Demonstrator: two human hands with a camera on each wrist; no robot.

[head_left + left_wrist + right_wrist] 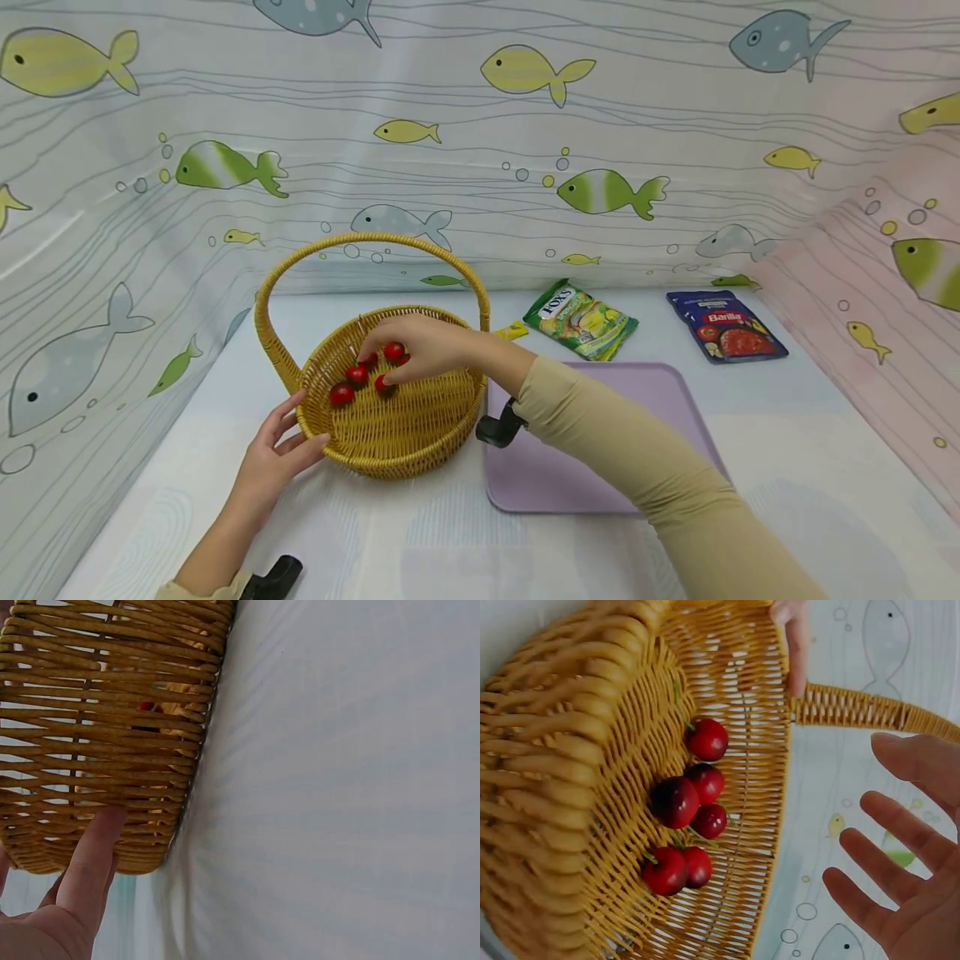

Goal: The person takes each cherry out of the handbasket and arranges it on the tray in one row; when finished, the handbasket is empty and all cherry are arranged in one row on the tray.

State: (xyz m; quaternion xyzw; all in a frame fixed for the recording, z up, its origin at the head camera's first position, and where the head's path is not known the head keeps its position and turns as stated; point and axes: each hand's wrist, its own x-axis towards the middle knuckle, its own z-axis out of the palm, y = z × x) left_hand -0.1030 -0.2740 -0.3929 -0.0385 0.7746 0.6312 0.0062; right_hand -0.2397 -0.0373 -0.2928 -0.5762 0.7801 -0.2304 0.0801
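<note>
A yellow wicker basket with a tall arched handle stands on the table, tilted in view. Several red cherries with green stems lie together inside it. My left hand holds the basket's left rim; in the left wrist view one of its fingers lies against the outer weave. Over the basket reaches my right hand, covering part of the cherries in the head view. In the right wrist view its fingers are spread, with nothing between them.
Right of the basket lies a purple tray, partly under the right forearm. Behind it are a green FOX'S candy bag and a small yellow packet. A blue Barilla pouch lies farther right. Fish-printed curtain surrounds the table.
</note>
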